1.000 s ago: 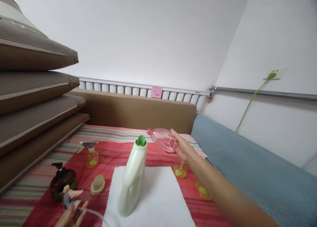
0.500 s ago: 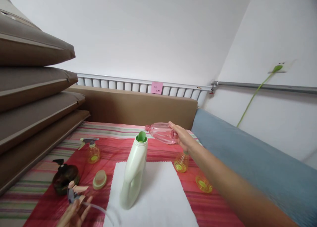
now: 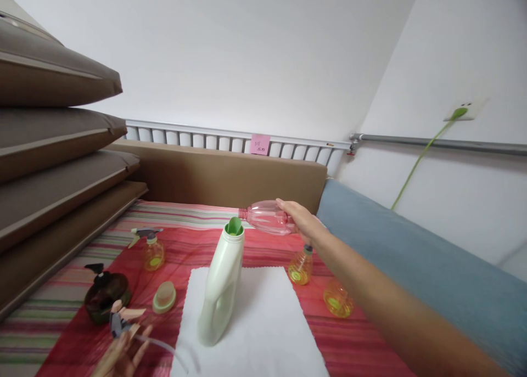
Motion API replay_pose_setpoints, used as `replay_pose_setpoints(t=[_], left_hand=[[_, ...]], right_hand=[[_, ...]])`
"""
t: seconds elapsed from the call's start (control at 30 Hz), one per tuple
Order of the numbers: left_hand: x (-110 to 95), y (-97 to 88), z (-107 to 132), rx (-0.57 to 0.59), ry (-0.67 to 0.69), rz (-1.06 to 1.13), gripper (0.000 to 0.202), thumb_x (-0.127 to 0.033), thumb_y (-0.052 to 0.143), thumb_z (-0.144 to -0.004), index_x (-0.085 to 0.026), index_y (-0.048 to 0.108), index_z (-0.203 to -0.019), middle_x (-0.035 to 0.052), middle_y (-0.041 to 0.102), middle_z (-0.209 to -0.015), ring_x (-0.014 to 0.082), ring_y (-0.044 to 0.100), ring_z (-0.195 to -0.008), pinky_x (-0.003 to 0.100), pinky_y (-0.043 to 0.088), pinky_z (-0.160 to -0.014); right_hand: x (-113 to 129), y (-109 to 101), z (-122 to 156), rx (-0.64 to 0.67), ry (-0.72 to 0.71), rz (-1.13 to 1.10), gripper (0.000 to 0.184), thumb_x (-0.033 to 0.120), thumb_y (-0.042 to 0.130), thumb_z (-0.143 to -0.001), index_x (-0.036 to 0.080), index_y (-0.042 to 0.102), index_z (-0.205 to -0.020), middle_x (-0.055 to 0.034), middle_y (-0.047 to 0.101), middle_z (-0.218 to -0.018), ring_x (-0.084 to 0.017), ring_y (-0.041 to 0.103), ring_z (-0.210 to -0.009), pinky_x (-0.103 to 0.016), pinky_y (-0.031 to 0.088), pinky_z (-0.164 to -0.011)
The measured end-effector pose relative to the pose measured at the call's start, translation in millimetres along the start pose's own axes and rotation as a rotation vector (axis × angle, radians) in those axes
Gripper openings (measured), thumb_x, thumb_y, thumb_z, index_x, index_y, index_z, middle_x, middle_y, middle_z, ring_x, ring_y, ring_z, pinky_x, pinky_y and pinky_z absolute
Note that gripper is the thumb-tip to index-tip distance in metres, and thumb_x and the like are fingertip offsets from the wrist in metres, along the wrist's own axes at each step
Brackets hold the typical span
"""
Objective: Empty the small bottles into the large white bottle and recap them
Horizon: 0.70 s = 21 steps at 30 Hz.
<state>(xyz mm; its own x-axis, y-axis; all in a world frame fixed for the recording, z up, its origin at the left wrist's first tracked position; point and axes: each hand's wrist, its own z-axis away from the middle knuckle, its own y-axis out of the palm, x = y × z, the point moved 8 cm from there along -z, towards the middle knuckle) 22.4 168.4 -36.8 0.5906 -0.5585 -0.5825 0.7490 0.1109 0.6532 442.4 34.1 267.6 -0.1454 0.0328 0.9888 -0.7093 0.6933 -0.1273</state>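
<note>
In my right hand [image 3: 300, 220] is a clear pink plastic bottle [image 3: 265, 218], tipped on its side with its neck to the left. Its mouth is just above and beside the green spout of a pale green jug [image 3: 222, 286], which stands uncapped on a white cloth [image 3: 272, 322]. Whether liquid flows between them I cannot make out. At the lower left my left hand [image 3: 121, 355] holds a spray nozzle [image 3: 121, 322] with a grey and peach head; its clear tube trails right toward the cloth. The jug's pale green cap [image 3: 164, 297] lies left of the jug.
A dark pump bottle [image 3: 107, 294] stands beside my left hand, with a spray bottle [image 3: 153, 251] of yellow liquid behind it. Two more bottles with yellow liquid, one [image 3: 300, 267] and another [image 3: 337, 300], are near my right forearm. Stacked brown cushions [image 3: 61, 130] rise at left.
The pink bottle and my right hand have shifted very slightly up and left. The whole view has moved a little; both hands keep their holds.
</note>
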Motion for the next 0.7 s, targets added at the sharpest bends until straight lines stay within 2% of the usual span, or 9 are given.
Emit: replay_pose_setpoints(t=[0.3,0.4,0.5,0.7], left_hand=[[3,-7.9,-7,0.039,-0.013,0.013,0.028,-0.023,0.074,-0.061,-0.027,0.069,-0.089,-0.0030,0.073,-0.097,0.0293,0.050,-0.121,0.044,0.039,-0.105],[3,-7.7,-7,0.042,-0.010,0.012,0.030,-0.024,0.073,-0.064,-0.029,0.069,-0.092,-0.0043,0.072,-0.098,0.0281,0.053,-0.119,0.043,0.040,-0.104],[3,-6.5,-7,0.054,-0.004,0.009,0.024,-0.023,0.072,-0.066,-0.026,0.069,-0.089,-0.0027,0.072,-0.100,0.0284,0.053,-0.119,0.042,0.042,-0.102],[3,-6.7,-6,0.053,0.002,0.010,0.026,-0.023,0.070,-0.067,-0.027,0.069,-0.093,-0.0018,0.073,-0.097,0.0289,0.056,-0.115,0.043,0.044,-0.100]], right_hand=[[14,1,0,-0.015,-0.082,0.101,0.040,0.052,0.069,-0.071,0.017,0.061,-0.086,-0.0034,0.058,-0.075,-0.011,0.048,-0.057,-0.015,0.035,-0.036],[19,0,3,-0.033,-0.097,0.120,0.040,0.051,0.070,-0.070,0.017,0.063,-0.090,-0.0063,0.062,-0.082,-0.013,0.052,-0.063,-0.016,0.038,-0.037],[23,-1,4,-0.047,-0.116,0.127,0.041,0.050,0.071,-0.069,0.017,0.063,-0.092,-0.0082,0.064,-0.090,-0.016,0.056,-0.071,-0.016,0.041,-0.039],[26,-1,1,-0.047,-0.148,0.153,0.040,0.049,0.072,-0.069,0.017,0.064,-0.092,-0.0073,0.064,-0.088,-0.015,0.055,-0.070,-0.017,0.045,-0.043]])
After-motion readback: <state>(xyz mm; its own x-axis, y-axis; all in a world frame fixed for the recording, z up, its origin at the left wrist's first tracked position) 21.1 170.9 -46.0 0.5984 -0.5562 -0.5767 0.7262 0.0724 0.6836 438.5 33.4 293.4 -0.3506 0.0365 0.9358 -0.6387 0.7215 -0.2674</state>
